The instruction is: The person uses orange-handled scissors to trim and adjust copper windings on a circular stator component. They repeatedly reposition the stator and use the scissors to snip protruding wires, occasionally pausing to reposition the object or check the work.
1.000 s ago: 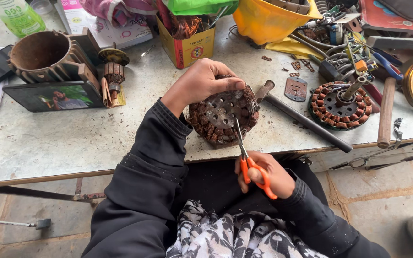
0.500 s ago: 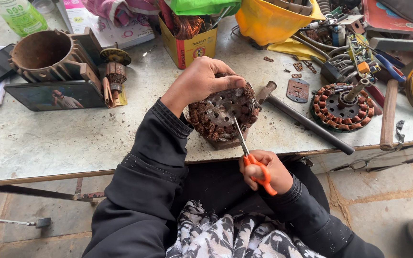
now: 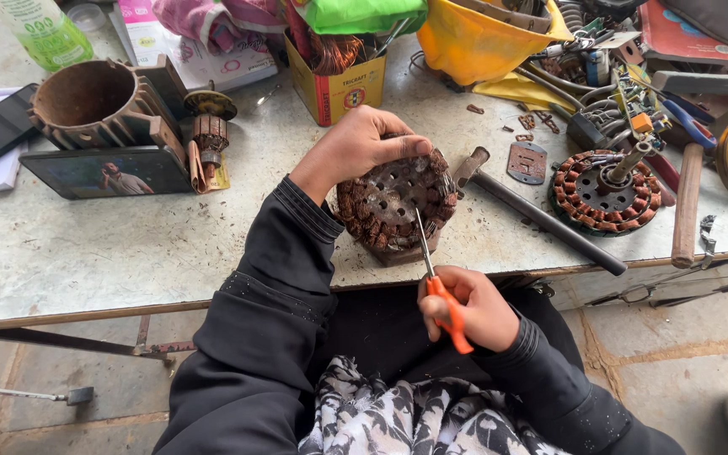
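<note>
Copper-wound stator (image 3: 393, 202), round, dark perforated metal centre, sits tilted at the near edge of the worn grey workbench (image 3: 86, 253), propped toward the person. Left hand (image 3: 360, 147) clamps over its top rim, fingers curled down onto the windings. Right hand (image 3: 469, 307) is closed around orange-handled scissors (image 3: 436, 274), held just below the bench edge; blades point up, together or nearly so, tips touching the stator's lower face. Both sleeves black.

Right of the stator, just beside it: long dark metal rod (image 3: 541, 215) lying diagonally. Further right, a second copper-wound stator (image 3: 604, 190) with a shaft sticking up, then a wooden-handled hammer (image 3: 686, 206). Left side, well apart: rusty motor housing (image 3: 90, 105), small armature (image 3: 208, 135) leaning by it, a tablet (image 3: 103, 173) propped up with a lit screen. Behind the stator: yellow cardboard box (image 3: 339, 80) holding copper wire, yellow plastic bowl (image 3: 482, 38).
</note>
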